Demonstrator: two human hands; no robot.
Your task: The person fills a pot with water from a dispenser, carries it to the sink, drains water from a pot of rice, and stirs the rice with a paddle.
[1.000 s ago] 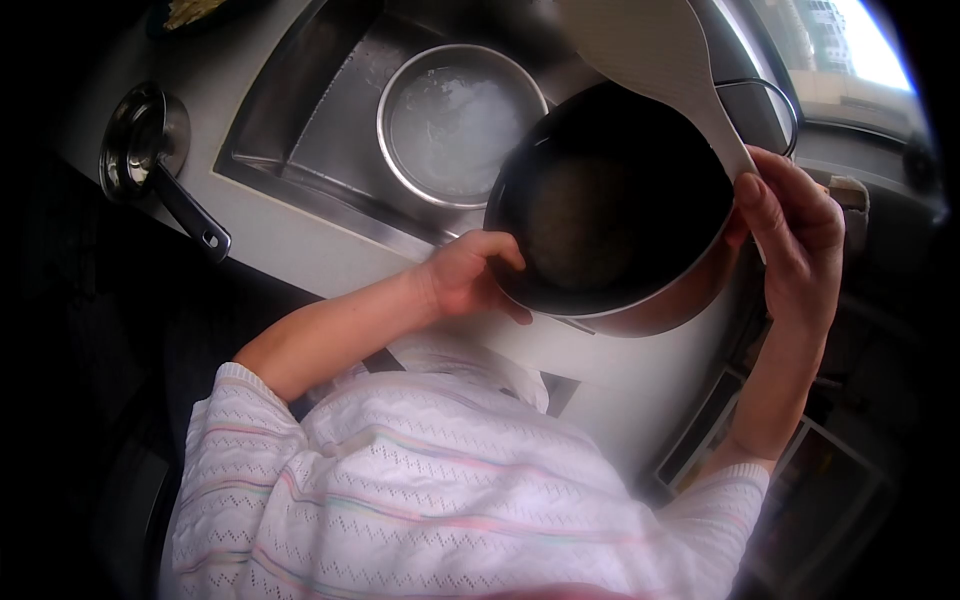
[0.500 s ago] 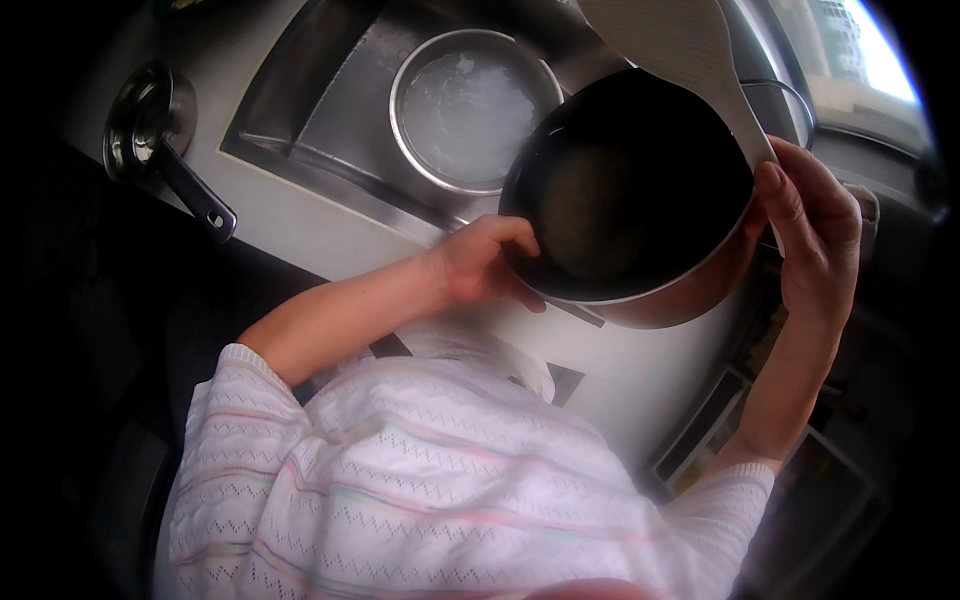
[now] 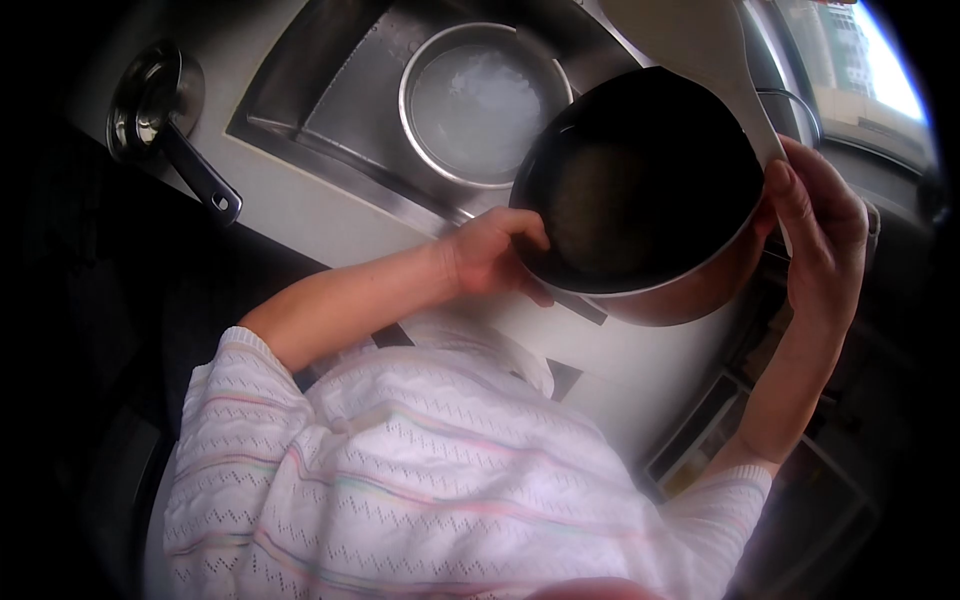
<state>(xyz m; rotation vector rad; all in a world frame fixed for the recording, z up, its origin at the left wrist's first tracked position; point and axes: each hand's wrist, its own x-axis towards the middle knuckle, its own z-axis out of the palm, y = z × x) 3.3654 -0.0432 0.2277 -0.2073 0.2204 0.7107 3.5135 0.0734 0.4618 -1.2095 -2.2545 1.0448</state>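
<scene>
A dark-lined pot (image 3: 660,200) is held up, tilted towards the sink side, with a pale, blurred mass low inside. My left hand (image 3: 495,252) grips its left rim, thumb over the edge. At the right rim my right hand (image 3: 820,220) holds the handle of a pale, broad-headed paddle (image 3: 690,45) and also touches the pot. The paddle's head lies over the pot's far edge. Just left of the pot, a metal bowl (image 3: 403,105) of cloudy water stands in the steel sink (image 3: 345,125).
A small steel pan (image 3: 155,105) with a black handle lies on the pale counter (image 3: 300,190) left of the sink. A window (image 3: 850,65) is at the upper right. Below the counter on the right is an open shelf or drawer (image 3: 790,490).
The pot, the paddle and both hands have shifted slightly right in view. The sink, bowl and small pan also appear a little further right and higher. Both grips look the same.
</scene>
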